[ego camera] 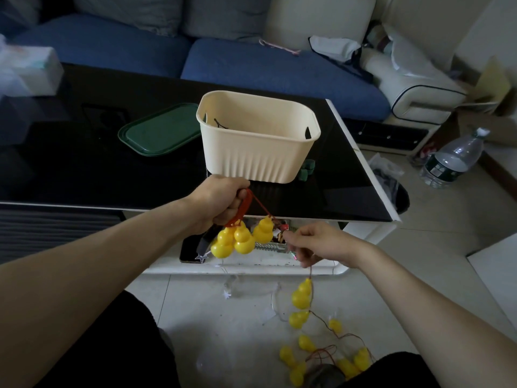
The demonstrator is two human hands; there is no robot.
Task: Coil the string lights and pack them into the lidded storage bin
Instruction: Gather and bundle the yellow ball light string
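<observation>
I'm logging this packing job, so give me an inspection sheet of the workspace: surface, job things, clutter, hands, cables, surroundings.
Surface: glossy black table, white edge.
Job things: cream bin open on the table; green lid lies flat beside it; yellow gourd lights, three gathered at the left hand, the rest trailing on the floor.
Clutter: tissue pack on the table's far corner; small green items behind the bin.
Hands: left hand has its grip on the red wire loop; right hand pinches the wire.
Cables: red wire loose, looping across the tiles.
Surroundings: blue sofa; water bottle on the floor.
</observation>
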